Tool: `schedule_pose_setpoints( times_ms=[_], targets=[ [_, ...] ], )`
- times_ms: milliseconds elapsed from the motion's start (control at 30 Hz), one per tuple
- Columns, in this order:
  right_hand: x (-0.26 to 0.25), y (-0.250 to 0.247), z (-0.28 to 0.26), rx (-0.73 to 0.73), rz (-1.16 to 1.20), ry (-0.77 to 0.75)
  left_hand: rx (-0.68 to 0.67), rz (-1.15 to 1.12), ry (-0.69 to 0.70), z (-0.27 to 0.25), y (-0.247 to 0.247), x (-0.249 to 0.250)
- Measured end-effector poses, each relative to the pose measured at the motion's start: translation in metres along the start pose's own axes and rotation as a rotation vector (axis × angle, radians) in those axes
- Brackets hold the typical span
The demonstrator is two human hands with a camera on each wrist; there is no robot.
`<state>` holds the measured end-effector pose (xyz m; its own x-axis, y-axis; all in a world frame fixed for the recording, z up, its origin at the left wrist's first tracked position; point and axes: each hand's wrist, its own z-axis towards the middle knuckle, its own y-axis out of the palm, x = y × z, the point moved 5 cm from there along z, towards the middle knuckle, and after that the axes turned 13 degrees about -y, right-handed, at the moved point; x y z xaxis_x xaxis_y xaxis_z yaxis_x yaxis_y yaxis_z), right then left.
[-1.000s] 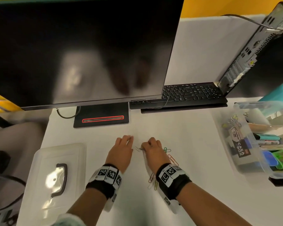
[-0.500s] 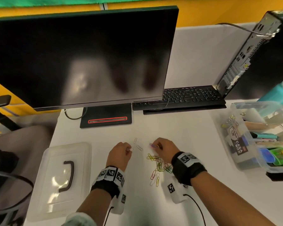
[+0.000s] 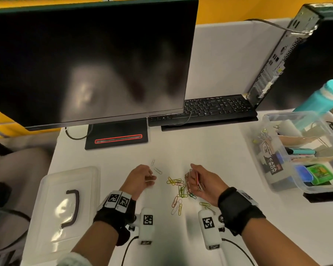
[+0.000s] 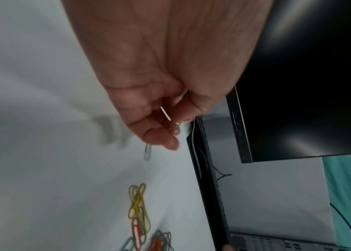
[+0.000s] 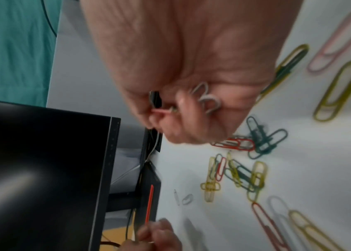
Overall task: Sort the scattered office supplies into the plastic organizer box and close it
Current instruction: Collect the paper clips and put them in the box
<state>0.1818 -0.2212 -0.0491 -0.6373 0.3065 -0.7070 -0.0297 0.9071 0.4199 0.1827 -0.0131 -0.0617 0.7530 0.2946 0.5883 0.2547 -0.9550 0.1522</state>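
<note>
Several coloured paper clips (image 3: 178,191) (image 5: 234,171) (image 4: 138,208) lie scattered on the white table between my hands. My right hand (image 3: 197,180) (image 5: 183,108) is curled round a bunch of paper clips, red and grey ones showing in the palm. My left hand (image 3: 145,177) (image 4: 166,122) pinches a small silver clip; two more silver clips (image 3: 155,167) lie just beyond its fingertips. The clear plastic organizer box (image 3: 277,181) stands open at the right with supplies inside. Its lid (image 3: 65,204) with a dark handle lies at the left.
A large monitor (image 3: 88,60) on a black stand (image 3: 116,134) fills the back, with a keyboard (image 3: 210,108) and a computer tower (image 3: 288,54) to its right. A teal bottle (image 3: 319,98) stands behind the box. A chair (image 3: 12,169) sits left of the table.
Both hands drew back toward me and apart. The right hand turned palm-up holding gathered clips; the left hand picked up a small silver clip.
</note>
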Motion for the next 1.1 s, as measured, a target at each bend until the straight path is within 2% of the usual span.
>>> schedule_pose_setpoints(
  times_ms=[100, 167, 233, 300, 333, 367, 433, 500, 633, 733, 900, 1100],
  targets=[
    [0.007, -0.014, -0.002, 0.076, -0.23, -0.018, -0.116, -0.122, -0.023, -0.008, 0.011, -0.001],
    [0.009, -0.021, -0.004, 0.096, -0.333, -0.016, -0.146, 0.0, -0.019, -0.006, 0.018, -0.003],
    [0.007, -0.027, -0.003, 0.116, -0.441, -0.037, -0.059, 0.546, 0.168, -0.003, 0.024, 0.0],
    [0.001, -0.03, -0.002, 0.105, -0.642, -0.113, -0.001, 1.14, 0.473, 0.001, 0.035, 0.0],
    [-0.002, -0.03, -0.003, 0.081, -0.792, -0.167, -0.014, 1.318, 0.553, 0.002, 0.04, -0.002],
    [-0.005, -0.03, -0.004, 0.053, -0.958, -0.216, -0.038, 1.412, 0.575, 0.004, 0.043, -0.003],
    [-0.005, -0.027, -0.009, -0.015, -1.274, -0.247, -0.069, 1.431, 0.562, 0.01, 0.046, -0.005],
    [-0.002, -0.023, -0.017, -0.033, -1.527, -0.194, -0.059, 1.441, 0.564, 0.013, 0.051, -0.009],
    [0.009, -0.019, -0.023, -0.047, -1.795, -0.069, -0.029, 1.456, 0.607, 0.006, 0.063, -0.024],
    [0.02, -0.019, -0.022, -0.081, -1.858, -0.073, -0.007, 1.423, 0.65, 0.003, 0.061, -0.028],
    [0.027, -0.011, -0.023, -0.084, -1.863, -0.193, 0.043, 1.439, 0.685, -0.006, 0.063, -0.036],
    [0.019, -0.025, -0.02, 0.014, -1.721, -0.209, 0.066, 1.457, 0.618, -0.005, 0.069, -0.034]
  ],
)
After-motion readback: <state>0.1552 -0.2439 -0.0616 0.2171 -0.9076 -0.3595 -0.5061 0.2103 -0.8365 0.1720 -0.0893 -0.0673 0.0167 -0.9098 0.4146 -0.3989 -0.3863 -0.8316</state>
